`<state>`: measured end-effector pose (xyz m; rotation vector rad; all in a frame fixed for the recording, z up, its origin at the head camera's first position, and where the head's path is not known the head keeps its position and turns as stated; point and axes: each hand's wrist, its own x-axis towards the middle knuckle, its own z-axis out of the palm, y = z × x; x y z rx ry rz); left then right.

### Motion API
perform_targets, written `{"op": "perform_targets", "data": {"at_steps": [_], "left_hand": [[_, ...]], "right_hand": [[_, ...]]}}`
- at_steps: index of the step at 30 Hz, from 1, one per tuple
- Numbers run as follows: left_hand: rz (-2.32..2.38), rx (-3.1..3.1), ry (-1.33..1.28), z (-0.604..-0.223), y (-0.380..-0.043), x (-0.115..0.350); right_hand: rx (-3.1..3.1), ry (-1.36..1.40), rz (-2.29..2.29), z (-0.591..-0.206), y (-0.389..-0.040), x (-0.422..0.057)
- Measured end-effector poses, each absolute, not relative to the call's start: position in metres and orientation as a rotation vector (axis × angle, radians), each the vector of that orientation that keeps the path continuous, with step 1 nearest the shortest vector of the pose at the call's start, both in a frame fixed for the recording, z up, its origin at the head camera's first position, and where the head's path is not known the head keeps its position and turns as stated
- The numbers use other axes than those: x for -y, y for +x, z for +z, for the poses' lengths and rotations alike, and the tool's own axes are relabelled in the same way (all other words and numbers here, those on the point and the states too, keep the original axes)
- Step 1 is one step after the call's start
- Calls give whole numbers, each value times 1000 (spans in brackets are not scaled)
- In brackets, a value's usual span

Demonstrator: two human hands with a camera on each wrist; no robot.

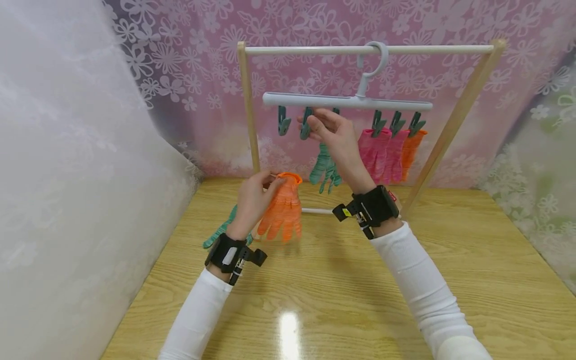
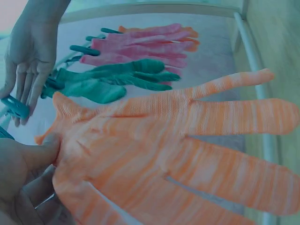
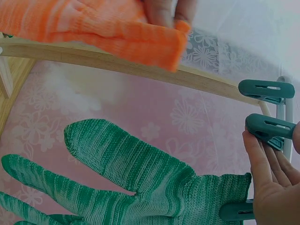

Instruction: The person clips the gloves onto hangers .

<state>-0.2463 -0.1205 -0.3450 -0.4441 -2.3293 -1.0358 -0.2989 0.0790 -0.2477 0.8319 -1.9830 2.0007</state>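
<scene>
Room: pink flowered cloth (image 1: 211, 100) on the far side, white cloth (image 1: 81, 150) at left, pale flowered cloth (image 1: 549, 150) at right.
Table (image 1: 405, 290): wood-grain top, flat; the glare near you suggests a smooth, slick finish.
Rack (image 1: 249, 110): wooden posts, white top rod; far side of the table.
Hanger (image 1: 333, 102): pale grey, hooked over the rod, slightly lower at right; would probably swing if you tug.
Hung gloves: left to right, one green (image 1: 321, 162), two pink (image 1: 393, 160), one orange at the right end (image 1: 410, 152).
Loose green glove (image 1: 220, 233): on the table at left, partly hidden behind your left wrist.
Your left hand (image 1: 250, 200): thumb and fingers closed on the held orange glove.
Your right hand (image 1: 344, 145): thumb and fingers pinching a clip, second from left.
Held orange glove (image 1: 282, 210): in the air left of the hung green one, fingers down.
Handling: knit; judged light, soft, limp, hardly fragile, not slippery; expect its fingers to flop.
Cuff (image 1: 290, 177): your best hold; pinch one side, leave the rest for the clip.
Clip (image 1: 306, 125): dark green, probably stiff plastic; whether its mouth is parted, you cannot tell.
</scene>
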Motion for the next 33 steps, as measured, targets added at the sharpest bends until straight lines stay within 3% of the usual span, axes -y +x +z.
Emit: {"op": "perform_targets", "data": {"at_steps": [14, 33], "left_hand": [[-1024, 2186, -520, -322, -260, 95], [-1066, 1952, -493, -304, -272, 82]], "right_hand": [[1937, 817, 2004, -246, -298, -77], [1851, 555, 2075, -243, -297, -73]]}}
